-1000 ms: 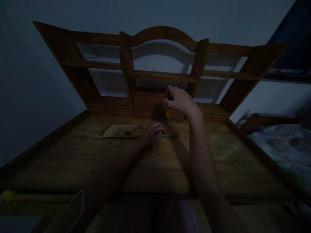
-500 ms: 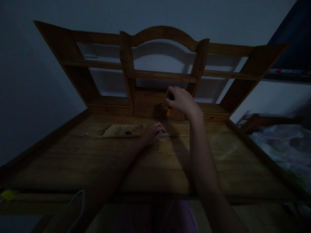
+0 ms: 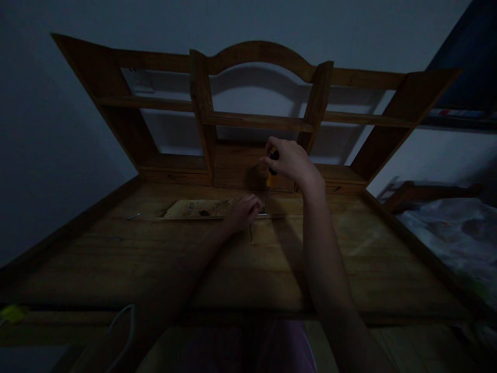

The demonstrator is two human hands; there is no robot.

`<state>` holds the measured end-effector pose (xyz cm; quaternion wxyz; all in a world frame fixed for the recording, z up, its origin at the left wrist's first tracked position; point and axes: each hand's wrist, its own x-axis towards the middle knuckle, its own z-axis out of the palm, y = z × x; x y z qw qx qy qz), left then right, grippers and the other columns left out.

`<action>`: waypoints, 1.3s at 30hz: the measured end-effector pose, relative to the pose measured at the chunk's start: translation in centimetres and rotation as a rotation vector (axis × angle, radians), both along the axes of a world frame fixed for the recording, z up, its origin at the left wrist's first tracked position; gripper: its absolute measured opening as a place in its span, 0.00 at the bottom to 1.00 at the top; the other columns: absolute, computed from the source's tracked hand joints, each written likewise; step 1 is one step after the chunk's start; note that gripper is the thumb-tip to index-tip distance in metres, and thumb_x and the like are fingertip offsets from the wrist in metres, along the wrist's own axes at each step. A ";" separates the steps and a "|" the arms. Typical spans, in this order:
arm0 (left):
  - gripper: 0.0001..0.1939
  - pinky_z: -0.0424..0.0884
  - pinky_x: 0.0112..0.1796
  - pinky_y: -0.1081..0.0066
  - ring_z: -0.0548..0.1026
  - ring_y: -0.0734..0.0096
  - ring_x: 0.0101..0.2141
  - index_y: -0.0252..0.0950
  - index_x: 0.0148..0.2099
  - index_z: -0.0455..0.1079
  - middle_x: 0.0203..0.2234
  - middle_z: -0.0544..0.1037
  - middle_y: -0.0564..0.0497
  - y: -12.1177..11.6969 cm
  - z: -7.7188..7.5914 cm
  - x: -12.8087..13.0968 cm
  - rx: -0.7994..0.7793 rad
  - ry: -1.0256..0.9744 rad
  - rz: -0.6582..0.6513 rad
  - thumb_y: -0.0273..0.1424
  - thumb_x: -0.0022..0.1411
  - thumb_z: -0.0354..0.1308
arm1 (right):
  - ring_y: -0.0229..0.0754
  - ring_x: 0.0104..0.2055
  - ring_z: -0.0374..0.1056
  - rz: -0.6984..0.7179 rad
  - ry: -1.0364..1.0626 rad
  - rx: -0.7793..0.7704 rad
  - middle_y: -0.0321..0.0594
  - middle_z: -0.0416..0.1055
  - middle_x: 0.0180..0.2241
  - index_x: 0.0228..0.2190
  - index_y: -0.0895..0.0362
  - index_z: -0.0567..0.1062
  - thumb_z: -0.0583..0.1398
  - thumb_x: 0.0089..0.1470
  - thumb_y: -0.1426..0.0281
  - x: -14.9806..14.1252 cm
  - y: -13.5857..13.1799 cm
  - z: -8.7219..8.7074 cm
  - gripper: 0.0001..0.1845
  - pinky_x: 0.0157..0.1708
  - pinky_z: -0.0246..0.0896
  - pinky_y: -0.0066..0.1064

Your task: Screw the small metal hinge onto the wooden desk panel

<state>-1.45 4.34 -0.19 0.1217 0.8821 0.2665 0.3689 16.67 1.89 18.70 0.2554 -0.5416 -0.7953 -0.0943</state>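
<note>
My right hand [image 3: 289, 160] is closed round the black and orange handle of a screwdriver [image 3: 271, 178], held upright with its shaft pointing down at the wooden desk top [image 3: 194, 259]. The tip meets a small shiny metal bracket [image 3: 263, 212] at the edge of a shallow recess [image 3: 196, 208] in the wood. My left hand [image 3: 244, 211] rests on the desk beside the tip, fingers curled and pinching at the bracket. The room is dim.
A wooden hutch [image 3: 256, 114] with open shelves stands at the back of the desk against the wall. A small screw [image 3: 134, 216] lies to the left. A white cable [image 3: 124, 324] loops at the near edge. Bedding [image 3: 450, 238] lies to the right.
My right hand has twisted slightly on the screwdriver handle, staying above the same spot. My left hand stays by the bracket.
</note>
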 end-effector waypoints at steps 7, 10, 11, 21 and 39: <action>0.10 0.71 0.47 0.64 0.74 0.64 0.43 0.39 0.44 0.70 0.40 0.76 0.49 0.0 -0.1 0.0 0.019 0.033 0.105 0.23 0.69 0.49 | 0.54 0.49 0.69 0.002 0.023 -0.065 0.49 0.73 0.47 0.45 0.55 0.70 0.57 0.56 0.65 -0.4 -0.5 0.2 0.15 0.49 0.61 0.45; 0.10 0.71 0.48 0.64 0.74 0.64 0.45 0.39 0.45 0.71 0.41 0.77 0.49 0.2 -0.3 0.0 0.042 0.047 0.122 0.24 0.69 0.50 | 0.55 0.48 0.70 -0.019 0.019 -0.076 0.50 0.74 0.46 0.45 0.56 0.71 0.57 0.58 0.62 -0.5 -0.8 0.4 0.15 0.47 0.62 0.45; 0.10 0.71 0.48 0.64 0.74 0.64 0.45 0.39 0.46 0.72 0.41 0.77 0.49 0.2 -0.4 0.0 0.046 0.052 0.122 0.24 0.70 0.50 | 0.55 0.47 0.71 -0.031 0.018 -0.073 0.51 0.75 0.45 0.45 0.56 0.71 0.57 0.59 0.61 -0.5 -0.9 0.4 0.15 0.46 0.62 0.45; 0.10 0.72 0.48 0.63 0.74 0.64 0.45 0.38 0.47 0.73 0.40 0.77 0.48 0.6 -0.9 0.3 0.073 0.070 0.044 0.28 0.73 0.50 | 0.55 0.49 0.71 -0.018 0.006 -0.022 0.50 0.76 0.46 0.45 0.56 0.72 0.59 0.57 0.67 -0.3 -0.6 0.1 0.14 0.47 0.62 0.43; 0.10 0.73 0.50 0.61 0.75 0.62 0.48 0.39 0.52 0.72 0.44 0.79 0.47 0.8 -2.0 0.8 0.035 0.076 0.071 0.32 0.74 0.51 | 0.54 0.46 0.72 -0.003 0.019 -0.014 0.51 0.77 0.45 0.47 0.57 0.71 0.57 0.57 0.66 -0.6 -0.6 0.0 0.17 0.45 0.62 0.42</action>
